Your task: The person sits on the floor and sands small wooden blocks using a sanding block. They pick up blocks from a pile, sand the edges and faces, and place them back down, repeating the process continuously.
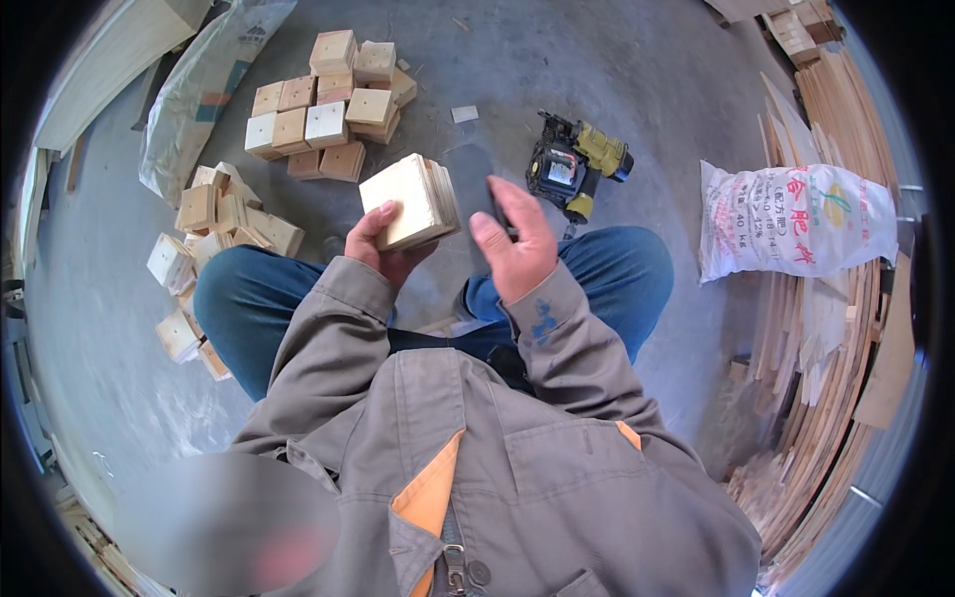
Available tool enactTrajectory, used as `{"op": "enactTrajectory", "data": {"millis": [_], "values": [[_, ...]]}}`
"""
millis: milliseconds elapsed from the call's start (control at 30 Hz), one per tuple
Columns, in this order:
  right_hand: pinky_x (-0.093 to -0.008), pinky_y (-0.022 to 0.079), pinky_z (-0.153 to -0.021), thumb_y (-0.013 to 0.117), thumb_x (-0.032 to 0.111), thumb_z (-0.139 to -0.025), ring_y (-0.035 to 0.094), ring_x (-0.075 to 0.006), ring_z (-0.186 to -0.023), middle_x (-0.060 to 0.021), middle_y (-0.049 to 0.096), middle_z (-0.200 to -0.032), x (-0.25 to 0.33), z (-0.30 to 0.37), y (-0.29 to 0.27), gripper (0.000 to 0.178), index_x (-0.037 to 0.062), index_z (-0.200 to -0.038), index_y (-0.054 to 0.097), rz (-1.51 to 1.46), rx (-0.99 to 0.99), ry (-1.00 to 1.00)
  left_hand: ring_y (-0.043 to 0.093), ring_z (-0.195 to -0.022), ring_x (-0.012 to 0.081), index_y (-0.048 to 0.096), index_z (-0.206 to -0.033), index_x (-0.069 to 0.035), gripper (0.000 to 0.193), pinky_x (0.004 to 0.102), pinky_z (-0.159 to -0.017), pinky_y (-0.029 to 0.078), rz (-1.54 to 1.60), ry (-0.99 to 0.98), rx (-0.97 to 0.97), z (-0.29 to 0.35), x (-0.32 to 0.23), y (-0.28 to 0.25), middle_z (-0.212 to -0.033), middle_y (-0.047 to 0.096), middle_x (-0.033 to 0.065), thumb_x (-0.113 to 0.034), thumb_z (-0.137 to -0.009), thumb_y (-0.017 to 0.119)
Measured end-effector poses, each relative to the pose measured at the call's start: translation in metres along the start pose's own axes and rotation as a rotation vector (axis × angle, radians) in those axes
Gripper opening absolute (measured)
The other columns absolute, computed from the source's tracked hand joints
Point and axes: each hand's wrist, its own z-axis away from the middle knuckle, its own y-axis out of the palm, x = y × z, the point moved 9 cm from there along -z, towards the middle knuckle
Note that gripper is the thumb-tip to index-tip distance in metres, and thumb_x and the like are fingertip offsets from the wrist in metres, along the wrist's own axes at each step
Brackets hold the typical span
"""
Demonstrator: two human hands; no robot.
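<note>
My left hand [378, 249] grips a block of square plywood layers [403, 204], thumb over its pale top face and fingers beneath. The block is tilted above the floor, between my bent knees. In my right hand [525, 244] is a dark grey flat slab [470, 174], long and narrow, standing close beside the block's layered right edge. My right thumb and fingers close around it. Its exact kind cannot be made out, and whether it touches the block is unclear.
Similar wooden blocks stand stacked [326, 124] ahead, and a looser pile [239, 219] lies by my left knee. A yellow-black nail gun [595, 149] rests ahead of my right knee. At right, a white printed sack [786, 224] lies on wood strips [821, 348]. Another sack [204, 99] is far left.
</note>
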Motion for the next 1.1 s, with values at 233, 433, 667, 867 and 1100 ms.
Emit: {"op": "enactTrajectory", "data": {"millis": [233,433,667,867,1100], "values": [[-0.0412,0.045,-0.109,0.071,0.025,-0.093,0.057,-0.0369,-0.127,-0.0244,0.058,-0.137,-0.019,-0.013,0.018,0.051,0.0003,-0.136,0.06,0.196,0.037,-0.014,0.059,-0.127,0.0345,0.045,-0.147,-0.005,0.077,0.0547,-0.111,0.044,-0.079,-0.002,0.108,0.007,0.001,0.009,-0.137,0.061,0.0158,-0.034,-0.082,0.074],[-0.0391,0.045,-0.108,0.072,0.024,-0.092,0.059,-0.0335,-0.125,-0.0224,0.059,-0.136,-0.043,-0.013,-0.02,0.049,-0.0021,-0.133,0.062,0.091,-0.106,0.184,0.057,-0.129,0.0346,0.042,-0.151,-0.007,0.09,0.0546,-0.113,0.041,-0.163,-0.001,0.229,0.015,0.003,0.031,-0.141,0.058,0.0136,-0.036,-0.074,0.079],[-0.0404,0.045,-0.108,0.074,0.022,-0.092,0.057,-0.0373,-0.127,-0.0251,0.054,-0.14,0.022,-0.004,0.006,0.053,-0.0003,-0.138,0.059,0.079,-0.015,-0.158,0.063,-0.122,0.0332,0.044,-0.148,-0.002,0.084,0.0522,-0.109,0.047,-0.144,0.008,0.174,0.008,0.004,0.02,-0.134,0.062,0.0156,-0.031,-0.076,0.077],[-0.0392,0.044,-0.109,0.071,0.028,-0.094,0.056,-0.0358,-0.127,-0.0232,0.055,-0.139,-0.069,-0.007,-0.001,0.055,0.0011,-0.14,0.057,0.201,-0.042,0.161,0.062,-0.123,0.0327,0.045,-0.146,-0.002,0.085,0.0495,-0.11,0.046,-0.144,0.051,0.312,0.016,-0.006,0.031,-0.134,0.062,0.016,-0.029,-0.074,0.08],[-0.0326,0.052,-0.095,0.072,0.023,-0.096,0.064,-0.0204,-0.11,-0.0158,0.06,-0.132,-0.081,0.001,-0.023,0.051,0.0001,-0.139,0.059,-0.146,-0.178,0.337,0.062,-0.118,0.0256,0.049,-0.14,-0.001,0.089,0.0394,-0.106,0.048,-0.485,0.27,0.286,0.015,-0.02,0.042,-0.124,0.065,0.0118,-0.024,-0.063,0.087]]}}
